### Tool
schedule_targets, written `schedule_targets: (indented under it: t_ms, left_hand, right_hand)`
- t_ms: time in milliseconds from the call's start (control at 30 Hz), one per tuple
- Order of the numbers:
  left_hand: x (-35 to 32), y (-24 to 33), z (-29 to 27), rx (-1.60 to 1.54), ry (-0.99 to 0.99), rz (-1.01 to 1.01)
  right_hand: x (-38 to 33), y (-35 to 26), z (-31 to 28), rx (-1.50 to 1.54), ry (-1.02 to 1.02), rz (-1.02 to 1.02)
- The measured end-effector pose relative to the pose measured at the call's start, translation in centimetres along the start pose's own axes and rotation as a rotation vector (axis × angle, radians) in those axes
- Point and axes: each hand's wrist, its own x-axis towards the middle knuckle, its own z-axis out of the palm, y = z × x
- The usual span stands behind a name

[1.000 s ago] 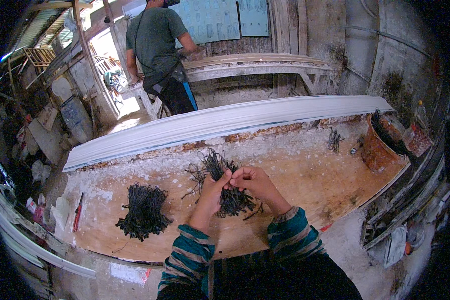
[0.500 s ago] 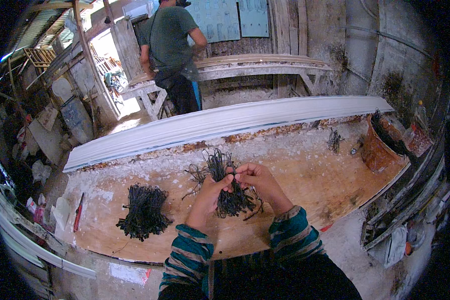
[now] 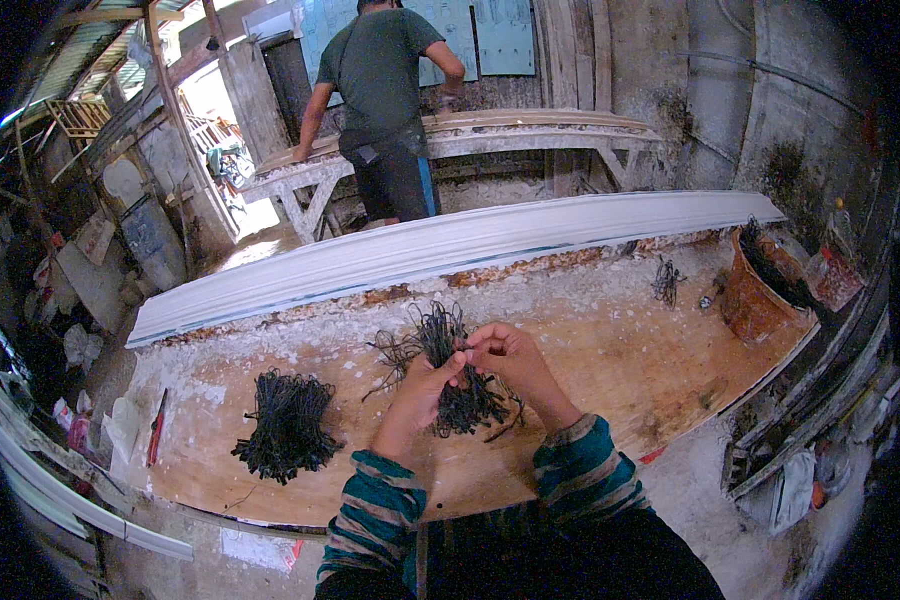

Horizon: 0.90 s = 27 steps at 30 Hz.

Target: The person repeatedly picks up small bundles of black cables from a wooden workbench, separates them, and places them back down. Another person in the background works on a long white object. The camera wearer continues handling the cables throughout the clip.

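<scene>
My left hand (image 3: pixel 417 398) is closed around a bundle of thin black looped cords (image 3: pixel 440 328), held above the wooden tabletop (image 3: pixel 590 440). Loops fan out above my fingers, and loose ends hang down below them. Right beside it, the fingertips of my right hand (image 3: pixel 515 365) are pinched together at the bundle's side, close to my left thumb. A cord strand seems to be between them, though it is too small to see well. To the left lies a thick pile of similar black cords (image 3: pixel 288 425).
A long white moulding (image 3: pixel 450 238) spans the table's far edge. At right stand a brown bucket (image 3: pixel 755 300) holding black cords and a small cord tuft (image 3: pixel 667 282). A red-handled tool (image 3: pixel 157 430) lies at left. Beyond, a person (image 3: pixel 380 90) stands at another bench (image 3: pixel 530 138).
My right hand has shifted slightly beside the bundle, still pinched; my left hand keeps its hold. The person behind has moved to the right and leans a hand on the far bench.
</scene>
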Motion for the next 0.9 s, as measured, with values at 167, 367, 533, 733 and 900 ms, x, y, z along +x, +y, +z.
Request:
schedule_targets:
  t_ms: [167,367,533,733,900]
  left_hand:
    - [-0.2,-0.4,1.0,-0.052,0.034,-0.033]
    - [0.4,-0.9,0.8,-0.164,0.190,-0.091]
    - [1.3,-0.7,-0.9,-0.336,0.202,0.052]
    - [1.1,1.8,-3.0,-0.543,0.252,0.232]
    - [1.3,2.1,-3.7,-0.633,0.301,0.269]
  right_hand:
    - [-0.3,0.2,0.8,-0.006,-0.032,-0.105]
    - [-1.0,-0.4,2.0,-0.246,0.001,-0.143]
    - [-1.0,-0.1,2.5,-0.294,0.059,-0.277]
    - [-0.8,-0.3,1.5,-0.533,0.085,-0.137]
    - [-1.0,0.1,1.3,-0.923,0.020,-0.089]
